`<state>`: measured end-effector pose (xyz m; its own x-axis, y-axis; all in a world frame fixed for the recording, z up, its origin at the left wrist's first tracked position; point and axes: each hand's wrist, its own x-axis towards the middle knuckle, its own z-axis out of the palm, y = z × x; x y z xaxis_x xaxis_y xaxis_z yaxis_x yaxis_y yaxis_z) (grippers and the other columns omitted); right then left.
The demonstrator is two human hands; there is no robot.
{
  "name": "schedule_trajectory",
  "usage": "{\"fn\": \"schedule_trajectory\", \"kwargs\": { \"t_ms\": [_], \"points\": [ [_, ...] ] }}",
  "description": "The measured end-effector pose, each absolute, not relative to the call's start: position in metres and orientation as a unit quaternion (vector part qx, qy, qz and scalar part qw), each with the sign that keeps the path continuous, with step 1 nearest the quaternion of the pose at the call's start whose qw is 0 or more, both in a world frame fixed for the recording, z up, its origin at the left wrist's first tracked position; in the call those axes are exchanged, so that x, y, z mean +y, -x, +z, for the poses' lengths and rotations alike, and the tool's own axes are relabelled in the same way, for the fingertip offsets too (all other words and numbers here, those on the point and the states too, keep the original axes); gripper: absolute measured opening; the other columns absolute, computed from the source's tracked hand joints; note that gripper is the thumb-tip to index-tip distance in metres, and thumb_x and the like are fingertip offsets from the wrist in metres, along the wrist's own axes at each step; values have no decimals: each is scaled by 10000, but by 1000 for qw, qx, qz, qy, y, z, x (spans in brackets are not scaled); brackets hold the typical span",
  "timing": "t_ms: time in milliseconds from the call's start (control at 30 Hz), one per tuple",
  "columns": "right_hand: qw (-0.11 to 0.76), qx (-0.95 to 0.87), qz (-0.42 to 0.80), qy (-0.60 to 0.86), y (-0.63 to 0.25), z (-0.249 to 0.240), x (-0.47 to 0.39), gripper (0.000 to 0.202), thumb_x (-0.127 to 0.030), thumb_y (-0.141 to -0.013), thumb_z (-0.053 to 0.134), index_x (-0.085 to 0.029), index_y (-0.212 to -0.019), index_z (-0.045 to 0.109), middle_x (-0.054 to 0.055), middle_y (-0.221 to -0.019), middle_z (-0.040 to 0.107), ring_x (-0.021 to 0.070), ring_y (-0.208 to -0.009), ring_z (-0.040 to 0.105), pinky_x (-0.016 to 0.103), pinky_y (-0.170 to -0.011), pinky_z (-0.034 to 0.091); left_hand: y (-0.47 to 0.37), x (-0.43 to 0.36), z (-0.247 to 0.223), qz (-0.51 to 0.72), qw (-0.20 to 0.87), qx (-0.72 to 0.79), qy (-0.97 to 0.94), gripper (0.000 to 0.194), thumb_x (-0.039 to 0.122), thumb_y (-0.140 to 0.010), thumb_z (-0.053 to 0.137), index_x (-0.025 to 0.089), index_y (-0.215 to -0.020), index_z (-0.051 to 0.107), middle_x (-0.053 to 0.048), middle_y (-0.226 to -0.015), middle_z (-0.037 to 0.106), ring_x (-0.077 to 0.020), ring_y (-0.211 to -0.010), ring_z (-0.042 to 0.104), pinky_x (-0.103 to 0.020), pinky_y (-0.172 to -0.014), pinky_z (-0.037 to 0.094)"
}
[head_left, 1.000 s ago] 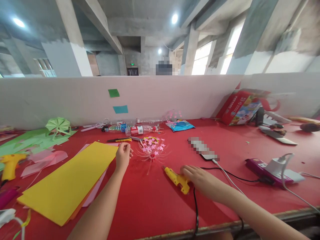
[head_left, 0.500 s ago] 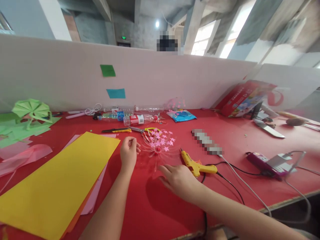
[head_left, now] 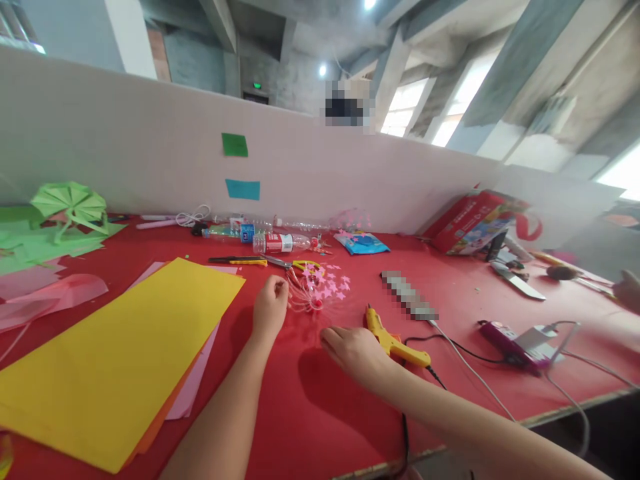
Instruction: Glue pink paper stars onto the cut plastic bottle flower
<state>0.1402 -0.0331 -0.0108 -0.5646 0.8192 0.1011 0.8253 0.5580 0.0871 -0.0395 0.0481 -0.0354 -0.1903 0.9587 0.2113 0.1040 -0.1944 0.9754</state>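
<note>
A clear plastic flower-like piece, cut into thin curling strips with a red centre, sits on the table between my hands. Pink paper stars cover its strips. My left hand is at its left side, fingers curled in; any strip held there is too faint to make out. Below and to the right, my right hand has its fingers drawn together near the lower strips, and whatever they pinch is hidden. A yellow hot glue gun lies just beyond my right hand. Pliers with yellow handles rest behind the flower.
Yellow paper sheets lie at left, green paper pieces behind them. Plastic bottles, a utility knife and a blue packet are at the back. A power strip with cables and another person's hand are at right.
My right hand's fingers, spread before, have come together. The view has tilted and shifted a little. Another person's hand has appeared at the right edge.
</note>
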Motion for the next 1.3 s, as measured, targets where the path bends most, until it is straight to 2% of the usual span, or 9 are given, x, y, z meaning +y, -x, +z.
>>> {"fn": "schedule_trajectory", "kwargs": {
  "t_ms": [167,367,500,567,733,900,1033,1200,1300],
  "points": [
    [47,-888,-24,458,-161,1,-46,112,-190,-907,482,-189,-953,584,54,-789,706,183,-662,652,265,-561,354,40,50,-38,557,361,519,-539,93,283,-775,541,225,-706,517,37,-568,575,-125,-425,538,-219,-426,391],
    [113,-876,40,467,-178,8,-42,130,-165,-887,495,-180,-986,579,29,-820,706,156,-705,655,232,-609,396,44,53,-37,514,382,526,-560,49,230,-739,506,217,-786,514,-5,-714,630,-153,-539,611,-259,-493,465],
    [159,-862,70,476,-182,10,-34,108,-131,-862,498,-178,-884,593,18,-744,675,139,-656,621,220,-585,369,45,46,-36,455,404,522,-598,433,64,-526,651,212,-925,571,-61,-946,690,-204,-855,665,-299,-717,514],
    [178,-856,84,478,-185,10,-31,116,-122,-855,493,-182,-844,592,7,-703,653,129,-616,593,217,-569,353,40,41,-36,431,416,518,-611,621,64,-469,728,234,-1041,553,-89,-1062,684,-244,-979,649,-338,-803,507],
    [216,-842,129,478,-192,10,-24,143,-111,-844,477,-191,-781,578,-21,-649,609,102,-557,527,207,-554,341,13,32,-42,415,434,507,-619,715,217,-577,750,231,-1213,424,-98,-1102,658,-238,-997,644,-384,-906,469],
    [272,-746,360,489,-199,15,-11,81,-166,-797,509,-198,-761,574,-39,-632,568,85,-518,501,194,-501,351,2,29,-47,417,449,506,-607,691,277,-673,701,218,-1268,355,-59,-1013,647,-205,-955,630,-390,-933,443],
    [316,-583,589,462,-204,27,2,104,-298,-754,555,-197,-779,550,-70,-565,538,52,-356,418,176,-362,319,7,23,-40,452,515,504,-525,724,274,-622,745,241,-1240,369,-8,-901,631,-177,-812,638,-339,-794,487],
    [380,-452,694,410,-212,45,12,239,-322,-643,689,-176,-788,568,-55,-571,600,34,-358,444,136,-327,319,3,19,-32,498,552,486,-460,672,295,-602,772,229,-1182,439,-7,-853,654,-170,-778,643,-299,-725,492],
    [386,-407,734,383,-220,49,14,275,-287,-597,735,-162,-788,582,-33,-608,626,60,-418,539,140,-356,400,-2,18,-36,509,568,466,-448,666,311,-617,774,209,-1196,461,-36,-862,670,-210,-829,660,-333,-744,501]
  ]
}}
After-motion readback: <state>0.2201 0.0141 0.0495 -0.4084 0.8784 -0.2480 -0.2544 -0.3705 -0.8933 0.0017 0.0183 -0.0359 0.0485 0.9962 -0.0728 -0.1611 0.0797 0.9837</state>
